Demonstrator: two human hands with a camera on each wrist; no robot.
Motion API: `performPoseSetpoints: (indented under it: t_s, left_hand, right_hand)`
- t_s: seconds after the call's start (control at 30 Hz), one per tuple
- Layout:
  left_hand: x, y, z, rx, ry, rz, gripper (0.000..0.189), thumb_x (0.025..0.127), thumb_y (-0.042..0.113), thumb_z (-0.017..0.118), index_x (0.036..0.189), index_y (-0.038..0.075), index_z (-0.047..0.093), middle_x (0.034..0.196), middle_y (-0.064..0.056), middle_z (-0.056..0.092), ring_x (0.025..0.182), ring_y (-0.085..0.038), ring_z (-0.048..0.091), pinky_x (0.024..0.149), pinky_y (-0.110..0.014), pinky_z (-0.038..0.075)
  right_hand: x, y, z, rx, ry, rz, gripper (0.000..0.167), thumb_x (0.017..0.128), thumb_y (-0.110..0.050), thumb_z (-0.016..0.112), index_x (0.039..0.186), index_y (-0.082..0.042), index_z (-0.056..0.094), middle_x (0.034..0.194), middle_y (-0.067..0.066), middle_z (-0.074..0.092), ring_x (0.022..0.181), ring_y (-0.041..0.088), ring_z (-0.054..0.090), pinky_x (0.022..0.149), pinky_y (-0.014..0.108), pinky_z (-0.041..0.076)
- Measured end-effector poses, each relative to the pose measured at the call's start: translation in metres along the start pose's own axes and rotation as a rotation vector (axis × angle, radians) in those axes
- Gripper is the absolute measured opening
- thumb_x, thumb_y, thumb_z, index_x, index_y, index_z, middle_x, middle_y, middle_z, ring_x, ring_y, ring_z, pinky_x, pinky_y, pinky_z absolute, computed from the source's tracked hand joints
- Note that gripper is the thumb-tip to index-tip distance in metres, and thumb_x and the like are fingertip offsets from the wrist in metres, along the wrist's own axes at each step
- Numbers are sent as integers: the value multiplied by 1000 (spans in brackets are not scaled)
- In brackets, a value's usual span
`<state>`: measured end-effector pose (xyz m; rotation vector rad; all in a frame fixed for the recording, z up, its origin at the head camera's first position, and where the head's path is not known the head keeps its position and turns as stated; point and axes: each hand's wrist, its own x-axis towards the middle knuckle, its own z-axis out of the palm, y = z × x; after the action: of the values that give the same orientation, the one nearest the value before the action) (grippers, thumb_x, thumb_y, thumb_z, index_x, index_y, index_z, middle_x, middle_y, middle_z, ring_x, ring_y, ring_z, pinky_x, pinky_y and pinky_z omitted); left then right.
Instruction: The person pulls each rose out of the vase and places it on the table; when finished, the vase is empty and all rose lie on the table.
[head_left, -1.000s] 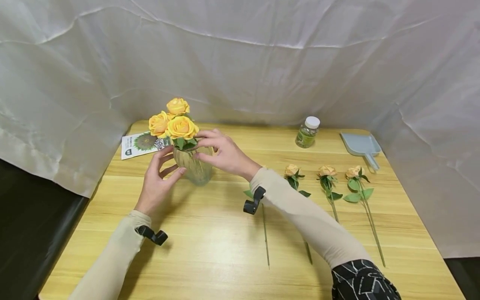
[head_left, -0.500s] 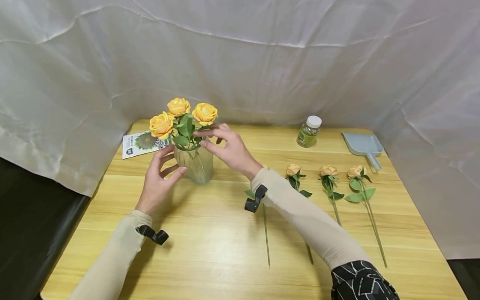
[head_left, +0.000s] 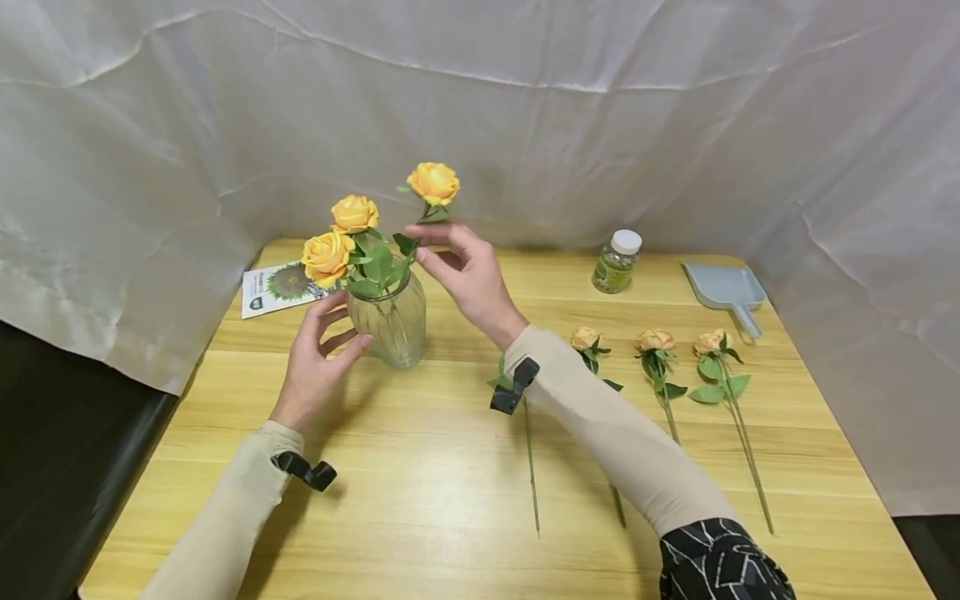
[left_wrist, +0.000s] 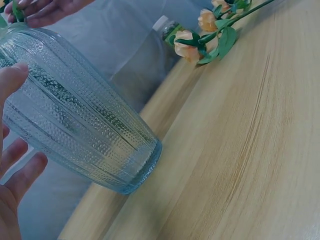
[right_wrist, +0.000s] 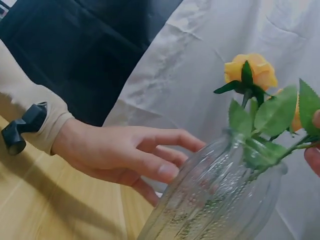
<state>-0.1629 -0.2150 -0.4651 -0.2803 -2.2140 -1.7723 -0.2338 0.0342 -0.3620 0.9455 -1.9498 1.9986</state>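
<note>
A ribbed clear glass vase (head_left: 393, 329) stands upright at the table's left rear. My left hand (head_left: 313, 354) holds its left side, the thumb in front and the fingers around the back. Two yellow roses, one in front (head_left: 327, 258) and one behind (head_left: 355, 214), lean left from the mouth. Between thumb and fingers, my right hand (head_left: 474, 287) pinches the leafy stem of another yellow rose (head_left: 433, 183), whose bloom rises above the others. In the right wrist view, this green stem (right_wrist: 290, 150) slants down into the vase mouth.
Several paler roses (head_left: 655, 342) lie with long stems on the wooden table (head_left: 420, 500), partly under my right forearm. Behind are a white-capped jar (head_left: 617, 262) and a light blue dustpan (head_left: 723, 287). A sunflower-printed packet (head_left: 281, 287) lies left of the vase.
The right hand has moved up and to the right, raising one rose away from the other two blooms. The left hand and the vase have stayed in place.
</note>
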Motion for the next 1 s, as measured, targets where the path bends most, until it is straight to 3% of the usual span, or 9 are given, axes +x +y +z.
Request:
performPoseSetpoints:
  t_s: [0.1,0.33,0.4,0.6,0.9,1.0]
  left_hand:
    - [0,0,0,-5,-2,6,70,99,1,78,161,10,46,164,-10,48,141,-10,54,111,-19,58]
    - [-1,0,0,-3,-5,11,69,99,1,78,160,12,47,164,-7,48,142,-10,53,111,-19,58]
    - [-1,1,0,-3,-6,14,69,99,1,78,160,11,47,164,-7,48,142,-10,53,111,-18,58]
    - [-1,0,1,-8,-5,14,70,99,0,77,160,10,46,163,-9,48,141,-9,54,110,-18,58]
    - [1,1,-1,10,-1,7,70,100,4,79,161,11,46,163,-10,49,141,-11,54,111,-19,58]
    - [1,1,-1,15,0,2,69,100,5,79,161,12,46,164,-8,49,142,-13,54,111,-21,59]
  right_hand:
    - [3,-6,-5,37,75,2,34,102,5,68,136,8,66,138,24,69,114,13,70,106,39,65]
    - [15,-22,-20,178,234,-55,34,101,13,64,135,15,60,140,35,62,105,12,71,99,56,66]
    - [18,-26,-25,194,280,-73,33,101,13,65,134,15,61,137,31,66,103,13,71,96,53,68]
    - [25,-34,-42,235,382,-119,29,100,13,67,129,10,67,121,3,74,98,14,71,84,34,69]
    - [29,-43,-64,277,464,-160,31,98,16,67,126,2,70,121,4,70,97,17,71,84,31,69]
    - [27,-44,-70,282,469,-130,31,99,15,67,126,-2,70,124,6,69,97,17,70,84,31,69]
